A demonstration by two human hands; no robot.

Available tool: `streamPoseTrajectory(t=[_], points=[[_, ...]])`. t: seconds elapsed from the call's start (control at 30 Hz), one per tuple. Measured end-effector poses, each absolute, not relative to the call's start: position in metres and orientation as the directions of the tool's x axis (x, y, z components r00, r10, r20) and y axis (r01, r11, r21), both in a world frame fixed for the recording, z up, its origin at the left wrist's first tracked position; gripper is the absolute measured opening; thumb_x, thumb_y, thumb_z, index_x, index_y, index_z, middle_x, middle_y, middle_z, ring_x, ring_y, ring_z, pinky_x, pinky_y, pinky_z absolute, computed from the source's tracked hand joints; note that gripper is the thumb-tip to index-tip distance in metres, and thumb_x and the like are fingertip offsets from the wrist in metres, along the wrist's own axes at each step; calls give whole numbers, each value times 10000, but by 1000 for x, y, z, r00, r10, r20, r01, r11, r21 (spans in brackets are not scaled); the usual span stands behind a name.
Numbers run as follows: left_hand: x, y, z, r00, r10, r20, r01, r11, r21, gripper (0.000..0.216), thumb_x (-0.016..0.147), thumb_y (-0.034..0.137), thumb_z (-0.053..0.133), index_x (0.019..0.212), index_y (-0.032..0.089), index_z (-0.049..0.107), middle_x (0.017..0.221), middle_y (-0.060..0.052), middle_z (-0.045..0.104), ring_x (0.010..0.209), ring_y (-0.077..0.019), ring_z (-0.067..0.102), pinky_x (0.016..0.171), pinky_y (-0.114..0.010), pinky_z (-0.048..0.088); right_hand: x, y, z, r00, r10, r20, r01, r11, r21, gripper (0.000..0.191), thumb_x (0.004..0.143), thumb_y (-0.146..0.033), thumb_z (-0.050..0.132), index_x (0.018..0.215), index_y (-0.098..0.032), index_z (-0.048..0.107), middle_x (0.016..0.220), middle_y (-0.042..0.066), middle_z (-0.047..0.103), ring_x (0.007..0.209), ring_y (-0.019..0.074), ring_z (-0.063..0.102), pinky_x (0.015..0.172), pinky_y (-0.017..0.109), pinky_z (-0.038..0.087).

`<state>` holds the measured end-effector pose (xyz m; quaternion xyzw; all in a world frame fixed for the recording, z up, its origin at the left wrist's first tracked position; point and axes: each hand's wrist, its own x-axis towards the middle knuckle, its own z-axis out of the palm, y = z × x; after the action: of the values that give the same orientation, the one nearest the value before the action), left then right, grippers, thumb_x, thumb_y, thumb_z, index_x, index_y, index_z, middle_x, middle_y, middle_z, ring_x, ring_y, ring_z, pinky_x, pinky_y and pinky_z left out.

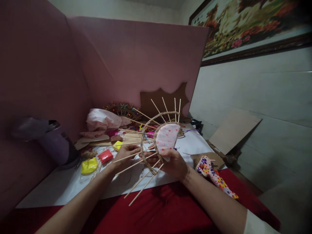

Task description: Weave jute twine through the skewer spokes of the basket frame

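Note:
A half-round craft piece [168, 138] covered in pink dotted fabric is held up over the table. Thin wooden sticks [135, 165] fan out from its curved edge, and a twine braid [143, 130] arcs across them. Gripping the fabric half-round at its lower end is my right hand [174, 164], thumb on the front and fingers behind. My left hand [128, 157] is at the left side of the fan, its fingers closed around the sticks near the braid; part of them is hidden behind the piece.
Yellow packet [89, 166] and red packet [105, 156] lie left on the white sheet [60, 188]. Behind are loose sticks, pink dotted cloth [103, 119] and cut cardboard [163, 99]. A purple container [58, 143] stands far left; flowered fabric [214, 175] lies right, on a red cloth [146, 211].

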<state>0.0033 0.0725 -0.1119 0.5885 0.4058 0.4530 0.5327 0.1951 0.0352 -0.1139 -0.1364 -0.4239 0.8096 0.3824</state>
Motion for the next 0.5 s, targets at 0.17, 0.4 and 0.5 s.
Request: streamPoseTrajectory(t=[0.17, 0.4, 0.5], points=[[-30, 85, -88, 110, 969, 219, 155, -235, 959, 232, 531, 328, 771, 563, 125, 662, 484, 17, 538, 444, -66, 395, 411, -191, 280, 196, 35, -112, -671, 727, 144, -518, -321, -793, 309, 653, -303, 448, 812, -151, 666, 909, 108, 676, 972, 251, 583, 938, 406, 377], [-57, 77, -65, 25, 949, 313, 273, -308, 911, 264, 571, 368, 749, 683, 134, 702, 627, -44, 660, 549, -112, 519, 490, -210, 379, 194, 32, -110, -631, 753, 186, -595, -316, -739, 373, 668, -220, 463, 989, -136, 632, 982, 95, 684, 961, 249, 612, 952, 431, 371], [-59, 77, -54, 67, 921, 385, 343, -384, 858, 262, 614, 391, 718, 679, 139, 694, 634, -54, 670, 553, -122, 536, 496, -218, 388, 193, 31, -109, -646, 746, 160, -569, -331, -753, 359, 653, -222, 483, 962, -119, 636, 1011, 116, 676, 997, 255, 604, 972, 418, 356]])
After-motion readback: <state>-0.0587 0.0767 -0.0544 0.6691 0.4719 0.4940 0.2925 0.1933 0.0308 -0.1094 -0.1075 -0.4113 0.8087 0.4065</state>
